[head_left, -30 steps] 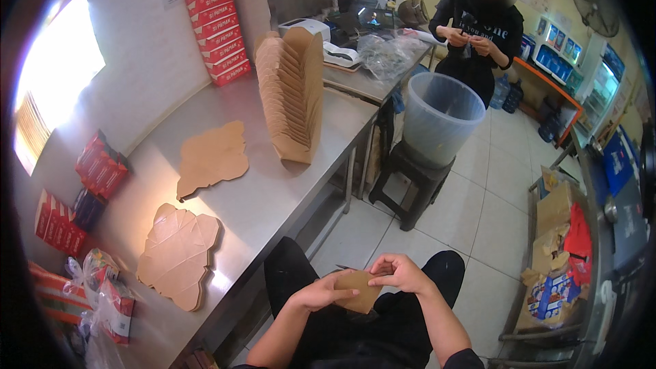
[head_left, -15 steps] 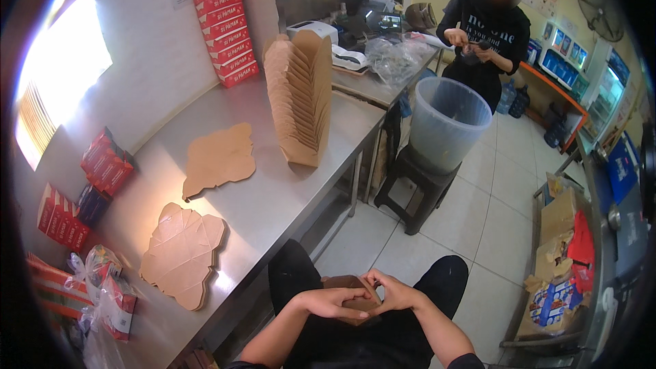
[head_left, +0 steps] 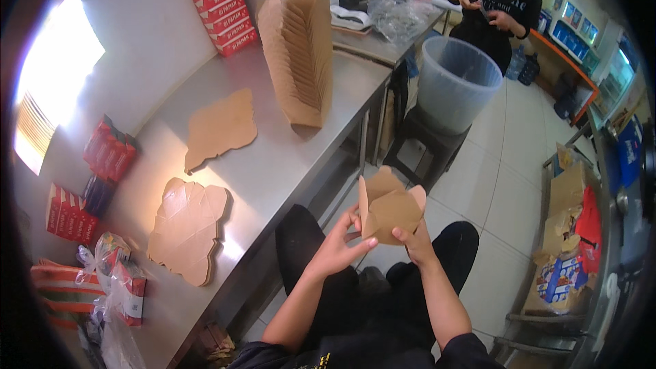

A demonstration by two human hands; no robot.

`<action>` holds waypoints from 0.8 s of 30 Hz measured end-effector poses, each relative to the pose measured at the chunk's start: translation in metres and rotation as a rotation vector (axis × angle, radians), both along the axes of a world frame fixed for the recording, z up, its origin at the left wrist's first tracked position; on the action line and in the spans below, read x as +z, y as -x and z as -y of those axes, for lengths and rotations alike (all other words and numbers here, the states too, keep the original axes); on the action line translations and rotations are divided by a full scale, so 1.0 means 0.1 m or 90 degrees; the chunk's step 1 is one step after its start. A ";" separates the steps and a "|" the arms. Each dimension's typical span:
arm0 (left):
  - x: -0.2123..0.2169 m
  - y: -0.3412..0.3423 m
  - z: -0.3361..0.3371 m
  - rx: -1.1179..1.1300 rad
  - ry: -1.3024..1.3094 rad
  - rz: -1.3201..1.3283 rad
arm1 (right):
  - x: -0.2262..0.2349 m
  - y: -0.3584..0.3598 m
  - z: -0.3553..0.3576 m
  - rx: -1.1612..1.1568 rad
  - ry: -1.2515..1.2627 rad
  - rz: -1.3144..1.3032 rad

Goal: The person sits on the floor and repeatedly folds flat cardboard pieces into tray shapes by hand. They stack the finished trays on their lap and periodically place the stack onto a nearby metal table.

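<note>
A brown cardboard food box [head_left: 391, 209] with its flaps standing up is held in front of me, over my lap. My left hand [head_left: 342, 240] grips its left side, thumb along the lower edge. On the right side my right hand [head_left: 415, 240] holds it, with the thumb on the front face. To my left on the steel table [head_left: 263, 184] lie a thick stack of flat cardboard blanks [head_left: 188, 232] and a thinner one [head_left: 222, 126]. Farther back rises a tall nested stack of folded brown boxes [head_left: 297, 61].
A translucent bucket [head_left: 454, 89] rests on a dark stool [head_left: 430, 143] ahead. Beyond it stands a person [head_left: 495, 10] handling a small dark object. Red boxes [head_left: 219, 7] are piled by the wall, with smaller red cartons [head_left: 109, 150] at left. Cardboard [head_left: 564, 232] fills a shelf at right.
Both hands have raised the cardboard box away from my body, and its upright flaps now show. My view has tilted slightly downward.
</note>
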State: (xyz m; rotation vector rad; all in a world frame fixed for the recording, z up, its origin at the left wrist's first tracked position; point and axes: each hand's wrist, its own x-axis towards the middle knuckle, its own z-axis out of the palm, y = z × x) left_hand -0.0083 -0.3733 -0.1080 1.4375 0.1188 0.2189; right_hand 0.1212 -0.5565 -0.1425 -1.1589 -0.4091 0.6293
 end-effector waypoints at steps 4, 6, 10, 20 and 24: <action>0.11 -0.04 -0.03 0.043 -0.048 -0.027 | 0.09 0.06 -0.04 -0.010 -0.016 0.037; 0.08 -0.04 -0.04 0.042 -0.062 0.001 | 0.11 0.10 -0.07 -0.023 -0.022 0.039; 0.03 -0.04 -0.04 0.028 -0.089 0.028 | 0.09 0.12 -0.10 -0.054 -0.013 0.018; 0.28 -0.05 -0.12 0.094 -0.461 0.102 | -0.12 0.04 0.13 -0.261 0.130 0.267; 0.22 -0.12 -0.09 -0.003 -0.672 0.266 | 0.10 -0.15 0.52 -0.150 0.261 0.322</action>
